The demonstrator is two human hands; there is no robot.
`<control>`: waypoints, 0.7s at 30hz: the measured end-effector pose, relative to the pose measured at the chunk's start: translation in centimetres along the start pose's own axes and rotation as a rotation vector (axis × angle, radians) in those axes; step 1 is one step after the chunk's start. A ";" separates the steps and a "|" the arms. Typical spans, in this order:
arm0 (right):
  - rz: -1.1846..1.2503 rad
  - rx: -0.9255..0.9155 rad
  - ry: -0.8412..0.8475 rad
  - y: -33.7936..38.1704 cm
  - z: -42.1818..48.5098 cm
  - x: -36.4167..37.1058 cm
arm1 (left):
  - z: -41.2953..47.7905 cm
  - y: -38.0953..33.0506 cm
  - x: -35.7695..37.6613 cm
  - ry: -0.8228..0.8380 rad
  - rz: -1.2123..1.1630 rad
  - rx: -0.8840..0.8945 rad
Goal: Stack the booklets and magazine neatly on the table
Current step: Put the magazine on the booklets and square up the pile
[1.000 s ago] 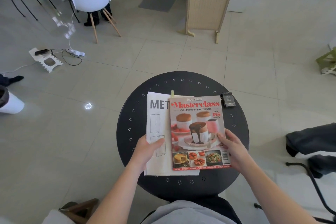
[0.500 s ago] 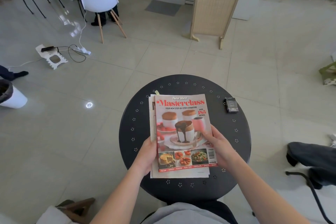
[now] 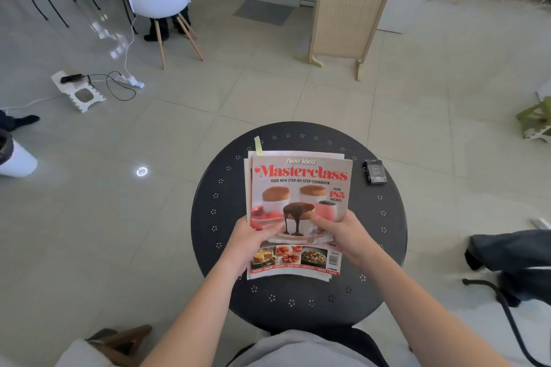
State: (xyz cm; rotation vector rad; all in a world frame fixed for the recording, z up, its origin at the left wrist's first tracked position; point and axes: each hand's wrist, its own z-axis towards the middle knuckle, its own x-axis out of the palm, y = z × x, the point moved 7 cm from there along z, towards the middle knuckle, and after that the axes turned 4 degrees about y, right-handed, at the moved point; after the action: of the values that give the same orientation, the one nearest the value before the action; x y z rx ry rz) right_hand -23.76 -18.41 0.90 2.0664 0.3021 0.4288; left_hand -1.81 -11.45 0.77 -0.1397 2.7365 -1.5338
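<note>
Now squared over the booklets (image 3: 298, 155), the magazine (image 3: 301, 188) is covering them.
Left hand (image 3: 253, 237) and right hand (image 3: 343, 232) are each clamping a grip on the stack's side edges, thumbs on top.

Red-titled magazine (image 3: 301, 185), black table (image 3: 217, 217)

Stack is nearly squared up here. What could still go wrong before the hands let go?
Booklets under the magazine still peek out at the far and left edges, so the pile may end up uneven. Both hands, left hand and right hand, grip it; releasing could shift the glossy cover. A nudge right might hit the small black box.
</note>
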 end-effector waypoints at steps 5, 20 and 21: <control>-0.077 -0.064 -0.034 1.0 0.0 -0.5 | 0.3 -1.0 0.1 -0.042 0.066 0.074; -0.198 -0.110 0.011 -1.4 0.2 -0.1 | -0.2 1.6 -1.3 -0.071 0.052 0.150; -0.215 -0.106 0.013 -1.3 0.2 -0.2 | -0.3 1.3 -1.3 -0.060 0.064 0.160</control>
State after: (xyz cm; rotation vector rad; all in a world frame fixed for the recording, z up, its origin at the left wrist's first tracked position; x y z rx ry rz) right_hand -23.94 -17.97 -0.38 1.9048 0.4937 0.3198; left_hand -0.63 -10.45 -0.22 -0.0951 2.5344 -1.6929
